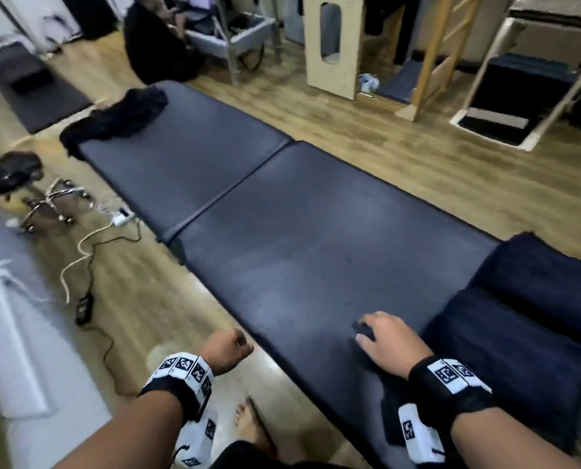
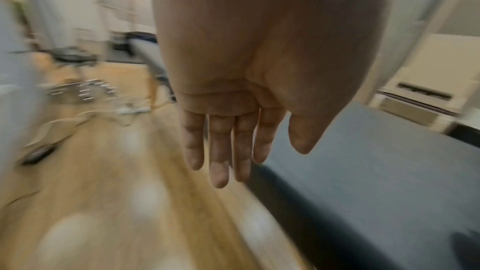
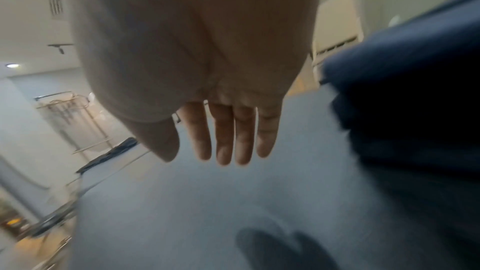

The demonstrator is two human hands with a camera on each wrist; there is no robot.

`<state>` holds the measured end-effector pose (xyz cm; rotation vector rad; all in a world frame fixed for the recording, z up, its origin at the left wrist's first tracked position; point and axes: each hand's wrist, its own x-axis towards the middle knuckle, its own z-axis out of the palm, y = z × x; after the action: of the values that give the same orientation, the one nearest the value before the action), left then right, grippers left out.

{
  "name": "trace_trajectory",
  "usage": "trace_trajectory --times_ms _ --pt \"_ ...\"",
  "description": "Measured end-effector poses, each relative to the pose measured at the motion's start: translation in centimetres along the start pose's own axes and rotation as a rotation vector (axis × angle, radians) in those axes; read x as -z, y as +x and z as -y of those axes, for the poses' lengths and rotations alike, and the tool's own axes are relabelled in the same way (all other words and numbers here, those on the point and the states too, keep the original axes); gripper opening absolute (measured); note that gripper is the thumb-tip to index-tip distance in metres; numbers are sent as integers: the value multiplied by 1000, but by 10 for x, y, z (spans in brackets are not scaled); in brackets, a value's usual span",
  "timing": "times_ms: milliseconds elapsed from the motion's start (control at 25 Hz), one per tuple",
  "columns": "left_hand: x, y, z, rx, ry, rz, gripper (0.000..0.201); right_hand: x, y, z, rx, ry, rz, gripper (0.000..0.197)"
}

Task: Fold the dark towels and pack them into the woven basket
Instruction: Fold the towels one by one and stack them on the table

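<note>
- The long dark grey padded table [image 1: 282,204], split by a seam across its middle, runs away from you over the wood-plank floor [image 1: 400,143]; take it as your landmark.
- Folded dark navy towels [image 1: 526,319] lie stacked on the table's near right end, one roll behind another.
- A crumpled dark towel [image 1: 119,118] sits heaped on the table's far left corner, well apart from the folded stack.
- A rolling stool with a dark seat and chrome legs [image 1: 18,184] stands on the floor left of the table.
- Your right hand [image 1: 389,343] hovers over the table's near end, just left of the folded towels, fingers [image 3: 223,137] straight and together, holding nothing.
- Your left hand [image 1: 226,350] hangs off the table's near left edge, above the floor; the wrist view shows its fingers [image 2: 219,151] extended and empty.
- No woven basket shows in any view.
</note>
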<state>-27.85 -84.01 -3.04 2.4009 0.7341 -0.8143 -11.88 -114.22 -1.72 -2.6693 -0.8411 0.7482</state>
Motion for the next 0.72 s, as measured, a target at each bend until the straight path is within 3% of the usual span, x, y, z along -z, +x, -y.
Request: trace_trajectory --times_ms 160,400,560,720 --pt "-19 -33 117 198 -229 6 26 -34 20 76 141 15 260 30" --pt "-43 -62 264 350 -507 16 34 -76 67 201 137 -28 437 32" --pt "-44 -80 338 444 -706 -41 36 -92 113 272 147 -175 570 37" --pt "-47 -93 387 547 -852 -31 35 -99 166 318 199 -322 601 33"
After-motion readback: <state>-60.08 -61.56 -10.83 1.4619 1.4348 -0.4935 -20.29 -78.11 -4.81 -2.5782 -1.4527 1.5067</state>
